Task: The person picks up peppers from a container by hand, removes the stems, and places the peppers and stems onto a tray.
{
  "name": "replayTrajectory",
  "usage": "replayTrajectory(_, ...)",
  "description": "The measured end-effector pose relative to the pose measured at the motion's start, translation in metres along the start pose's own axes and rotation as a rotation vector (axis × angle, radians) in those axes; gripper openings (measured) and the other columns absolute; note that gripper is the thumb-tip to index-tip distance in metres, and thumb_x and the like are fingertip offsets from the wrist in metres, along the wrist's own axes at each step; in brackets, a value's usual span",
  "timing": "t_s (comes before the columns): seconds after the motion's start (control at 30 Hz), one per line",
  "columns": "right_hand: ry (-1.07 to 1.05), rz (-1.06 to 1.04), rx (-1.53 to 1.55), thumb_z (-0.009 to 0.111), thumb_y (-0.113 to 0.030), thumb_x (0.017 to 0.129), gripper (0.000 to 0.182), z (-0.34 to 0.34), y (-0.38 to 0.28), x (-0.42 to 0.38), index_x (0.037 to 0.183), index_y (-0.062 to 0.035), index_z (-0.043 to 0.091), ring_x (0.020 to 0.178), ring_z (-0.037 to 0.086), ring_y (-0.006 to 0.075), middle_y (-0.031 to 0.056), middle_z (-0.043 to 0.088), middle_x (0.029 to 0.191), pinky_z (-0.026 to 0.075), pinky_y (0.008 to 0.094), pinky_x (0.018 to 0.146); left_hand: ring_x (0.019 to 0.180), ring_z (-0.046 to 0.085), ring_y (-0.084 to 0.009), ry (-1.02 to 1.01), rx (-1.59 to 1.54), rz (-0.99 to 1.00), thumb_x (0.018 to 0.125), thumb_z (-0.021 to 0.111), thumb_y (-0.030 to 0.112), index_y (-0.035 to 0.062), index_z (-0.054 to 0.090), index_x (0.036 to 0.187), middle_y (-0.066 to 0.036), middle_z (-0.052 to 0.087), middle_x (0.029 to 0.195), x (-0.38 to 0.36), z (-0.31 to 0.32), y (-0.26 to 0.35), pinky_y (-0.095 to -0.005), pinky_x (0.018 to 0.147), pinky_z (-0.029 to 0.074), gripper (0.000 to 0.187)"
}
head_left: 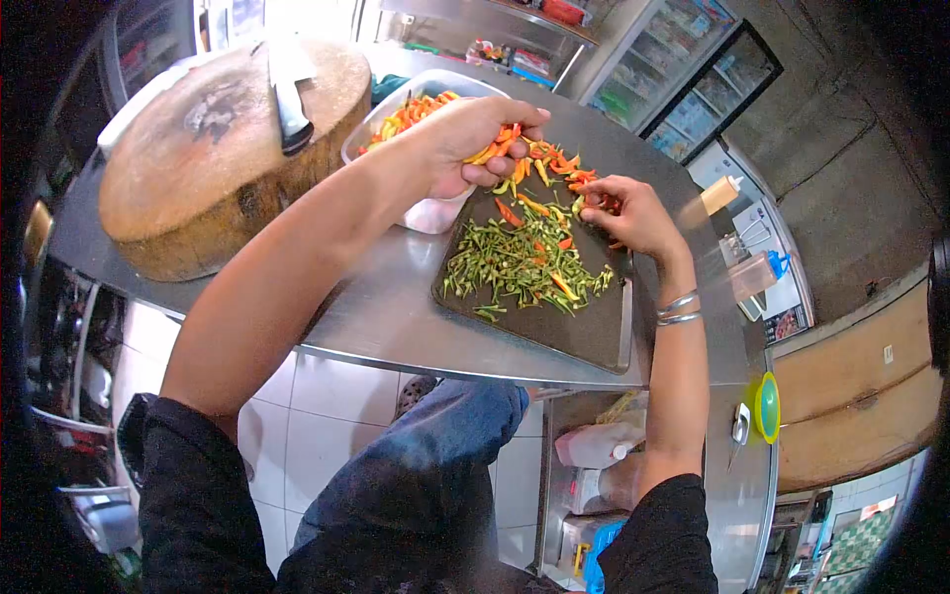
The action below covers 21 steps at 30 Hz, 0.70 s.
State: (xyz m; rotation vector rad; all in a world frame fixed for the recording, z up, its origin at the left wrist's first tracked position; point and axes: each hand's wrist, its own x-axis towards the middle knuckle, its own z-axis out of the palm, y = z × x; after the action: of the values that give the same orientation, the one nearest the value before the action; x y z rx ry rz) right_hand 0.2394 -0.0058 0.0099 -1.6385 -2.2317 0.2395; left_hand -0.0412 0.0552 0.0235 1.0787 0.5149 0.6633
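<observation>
Several orange and red chili peppers (pixel 493 151) are bunched in my left hand (pixel 473 134), fingers curled round them, above the back of a dark metal tray (pixel 564 342). To the right, over the tray's edge, my right hand (pixel 633 213) is closed with its fingertips together around a chili pepper, which the fingers partly hide. Between the hands, loose chili peppers (pixel 559 160) lie at the far end of the tray. A pile of green chili stems (pixel 505 262) with a few orange chilies covers its middle. Behind my left wrist stands a plastic container (pixel 431 216) with more chilies in it.
A thick round wooden chopping block (pixel 188 198) stands at the left, a knife (pixel 289 114) lying on it. Sauce bottles (pixel 720 194) are at the right edge of the steel table (pixel 386 322). A green bowl (pixel 767 408) sits farther right. A glass-door fridge (pixel 663 69) stands behind.
</observation>
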Motion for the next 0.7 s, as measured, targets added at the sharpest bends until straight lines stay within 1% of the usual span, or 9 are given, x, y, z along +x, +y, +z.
replayTrajectory(0.07, -0.024, 0.004, 0.058, 0.074, -0.01, 0.083, 0.025, 0.009, -0.002, 0.003, 0.107, -0.0028, 0.071, 0.075, 0.055, 0.0111, 0.0021, 0.062, 0.085, 0.046, 0.0279, 0.069, 0.038, 0.042, -0.0041, 0.006, 0.001, 0.031, 0.091, 0.067, 0.034, 0.0111, 0.053, 0.08, 0.002, 0.051, 0.062, 0.0, 0.001, -0.002, -0.0157, 0.028, 0.023, 0.029)
replayTrajectory(0.13, -0.035, -0.045, 0.073, 0.072, -0.003, 0.083, 0.018, 0.013, -0.006, 0.006, 0.101, -0.0004, 0.069, 0.074, 0.053, 0.01, 0.0008, 0.057, 0.081, 0.045, 0.0264, 0.068, 0.038, 0.041, -0.0038, 0.008, 0.011, 0.031, 0.092, 0.067, 0.035, 0.0115, 0.052, 0.078, 0.002, 0.05, 0.062, 0.0, 0.002, -0.001, -0.0156, 0.028, 0.023, 0.031)
replayTrajectory(0.37, 0.068, -0.073, -0.006, 0.072, -0.004, 0.083, 0.01, 0.011, -0.02, 0.002, 0.091, -0.0008, 0.066, 0.074, 0.052, 0.0069, -0.0004, 0.059, 0.081, 0.043, 0.0234, 0.067, 0.041, 0.04, -0.0026, 0.033, 0.059, 0.063, 0.093, 0.066, 0.038, 0.0116, 0.052, 0.077, 0.003, 0.05, 0.062, -0.002, 0.002, -0.001, -0.0152, 0.029, 0.023, 0.034)
replayTrajectory(0.43, 0.076, 0.043, 0.123, 0.075, -0.008, 0.079, 0.017, 0.012, -0.018, 0.003, 0.094, -0.0042, 0.068, 0.068, 0.056, 0.0096, 0.004, 0.062, 0.079, 0.047, 0.0269, 0.065, 0.041, 0.041, -0.0026, 0.045, 0.074, 0.06, 0.093, 0.066, 0.037, 0.0114, 0.053, 0.078, 0.003, 0.05, 0.062, -0.004, 0.004, 0.0, -0.0153, 0.029, 0.023, 0.033)
replayTrajectory(0.47, 0.077, 0.042, 0.121, 0.075, -0.008, 0.079, 0.017, 0.012, -0.018, 0.003, 0.094, -0.0042, 0.068, 0.068, 0.056, 0.0096, 0.004, 0.062, 0.079, 0.047, 0.0269, 0.065, 0.041, 0.041, -0.0025, 0.058, 0.09, 0.059, 0.093, 0.066, 0.036, 0.0113, 0.053, 0.078, 0.003, 0.05, 0.062, -0.005, 0.005, 0.001, -0.0155, 0.029, 0.023, 0.032)
replayTrajectory(0.53, 0.184, -0.106, 0.451, 0.076, -0.007, 0.082, 0.022, 0.016, -0.028, 0.004, 0.102, -0.0043, 0.067, 0.072, 0.058, 0.0059, 0.0013, 0.064, 0.082, 0.048, 0.0235, 0.066, 0.041, 0.041, -0.0024, 0.059, 0.118, 0.071, 0.094, 0.066, 0.035, 0.0108, 0.054, 0.079, 0.003, 0.05, 0.062, -0.006, 0.005, 0.0, -0.0161, 0.029, 0.023, 0.031)
replayTrajectory(0.57, 0.186, -0.107, 0.45, 0.076, -0.007, 0.082, 0.022, 0.019, -0.031, 0.005, 0.102, -0.0043, 0.067, 0.072, 0.058, 0.0059, 0.0013, 0.064, 0.082, 0.048, 0.0235, 0.066, 0.041, 0.041, -0.0024, 0.058, 0.145, 0.08, 0.094, 0.066, 0.034, 0.0103, 0.054, 0.08, 0.004, 0.05, 0.061, -0.006, 0.006, -0.001, -0.0167, 0.03, 0.023, 0.03)
replayTrajectory(0.63, 0.236, -0.085, 0.751, 0.075, -0.006, 0.085, 0.026, 0.027, -0.041, 0.007, 0.109, -0.0019, 0.065, 0.078, 0.062, 0.0064, 0.0006, 0.067, 0.086, 0.05, 0.0224, 0.07, 0.041, 0.041, -0.0022, 0.035, 0.24, 0.1, 0.094, 0.065, 0.033, 0.0095, 0.054, 0.081, 0.004, 0.049, 0.06, -0.007, 0.006, -0.003, -0.0177, 0.03, 0.022, 0.029)
replayTrajectory(0.7, 0.286, -0.09, 0.776, 0.071, -0.006, 0.089, 0.022, 0.03, -0.051, 0.005, 0.108, 0.0009, 0.065, 0.081, 0.064, 0.0082, 0.0032, 0.068, 0.09, 0.053, 0.0234, 0.073, 0.041, 0.041, -0.0021, 0.005, 0.334, 0.12, 0.095, 0.065, 0.032, 0.0086, 0.055, 0.083, 0.004, 0.049, 0.059, -0.008, 0.01, -0.003, -0.0187, 0.031, 0.021, 0.029)
